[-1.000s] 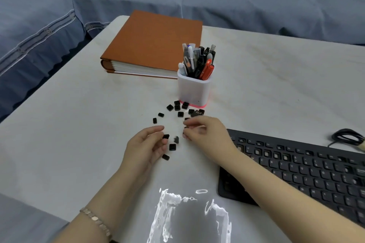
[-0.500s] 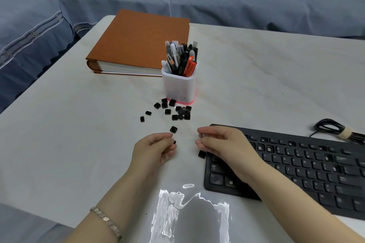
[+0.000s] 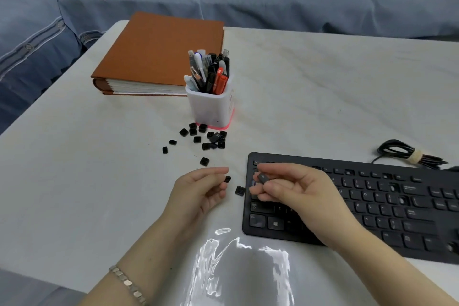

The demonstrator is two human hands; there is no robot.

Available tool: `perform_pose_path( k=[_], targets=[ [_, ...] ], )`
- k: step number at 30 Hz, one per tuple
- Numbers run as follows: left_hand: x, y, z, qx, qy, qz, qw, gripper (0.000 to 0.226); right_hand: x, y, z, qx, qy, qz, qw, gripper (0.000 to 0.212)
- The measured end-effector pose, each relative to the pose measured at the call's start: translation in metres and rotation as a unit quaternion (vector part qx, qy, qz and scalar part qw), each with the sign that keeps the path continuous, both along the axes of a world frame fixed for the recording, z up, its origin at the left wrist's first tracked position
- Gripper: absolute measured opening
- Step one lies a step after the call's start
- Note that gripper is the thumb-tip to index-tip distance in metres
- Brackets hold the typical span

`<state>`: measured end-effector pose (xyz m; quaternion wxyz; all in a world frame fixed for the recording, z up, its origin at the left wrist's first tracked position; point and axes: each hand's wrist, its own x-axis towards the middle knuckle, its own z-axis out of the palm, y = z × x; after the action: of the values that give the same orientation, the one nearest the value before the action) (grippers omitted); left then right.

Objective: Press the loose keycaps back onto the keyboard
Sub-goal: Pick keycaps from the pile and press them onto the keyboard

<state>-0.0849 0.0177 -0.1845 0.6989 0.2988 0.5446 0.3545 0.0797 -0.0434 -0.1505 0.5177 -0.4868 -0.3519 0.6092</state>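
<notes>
Over the keyboard's point(image 3: 372, 208) left end: right hand point(image 3: 293, 191) pinches a keycap point(image 3: 262, 178), legend upward.
Beside it, left hand point(image 3: 198, 191) pinches a second keycap point(image 3: 227, 178); keyboard lies crosswise.

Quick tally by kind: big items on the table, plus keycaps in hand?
Keyboard: 1
Book: 1
Pen cup: 1
Cable coil: 1
Held keycaps: 2, one keycap in left hand, one in right hand
Total: 6
</notes>
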Motion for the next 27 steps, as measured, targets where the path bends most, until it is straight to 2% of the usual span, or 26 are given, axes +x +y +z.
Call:
perform_pose_path(
  k=[6,10,12,15,22,24,27],
  targets=[
    [0.016,-0.008,-0.005,0.005,0.028,-0.021,0.999,0.011,0.014,-0.009,-0.007,-0.016,-0.037,-0.024,0.999,0.026],
    [0.038,-0.018,-0.007,0.102,0.104,-0.066,0.987,0.018,0.027,-0.019,-0.016,-0.043,-0.059,-0.051,0.996,0.025],
    [0.049,-0.023,-0.009,0.189,0.162,-0.097,0.964,0.024,0.036,-0.024,-0.020,-0.054,-0.079,-0.072,0.993,0.026],
    [0.067,-0.031,-0.013,0.324,0.239,-0.157,0.902,0.036,0.053,-0.033,-0.026,-0.067,-0.122,-0.088,0.986,0.029],
    [0.096,-0.041,-0.019,0.435,0.357,-0.232,0.794,0.015,0.090,-0.052,-0.033,-0.098,-0.247,-0.101,0.959,0.023],
    [0.100,-0.041,-0.018,0.433,0.385,-0.232,0.781,0.012,0.100,-0.055,-0.032,-0.088,-0.298,-0.117,0.943,0.024],
    [0.102,-0.040,-0.016,0.413,0.393,-0.227,0.790,0.012,0.116,-0.061,-0.033,-0.070,-0.347,-0.134,0.926,0.023]
  ],
)
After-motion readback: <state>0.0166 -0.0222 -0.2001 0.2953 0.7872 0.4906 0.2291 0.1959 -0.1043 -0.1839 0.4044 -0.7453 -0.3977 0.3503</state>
